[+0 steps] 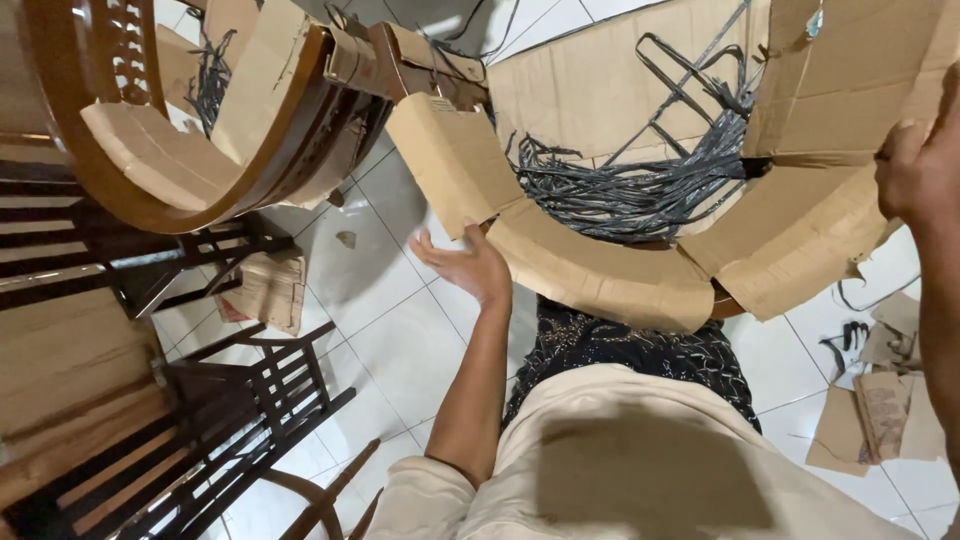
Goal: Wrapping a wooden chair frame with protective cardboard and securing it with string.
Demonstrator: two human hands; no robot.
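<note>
Gripping one cardboard wrap (600, 275) with two hands: left (468, 268), right (918, 170).

Brown cardboard wrapping (600, 275), creased and torn, curves around a chair frame above the lap.

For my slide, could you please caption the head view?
Left hand under and right hand gripping curved cardboard wrapping, black straps piled inside.
</note>
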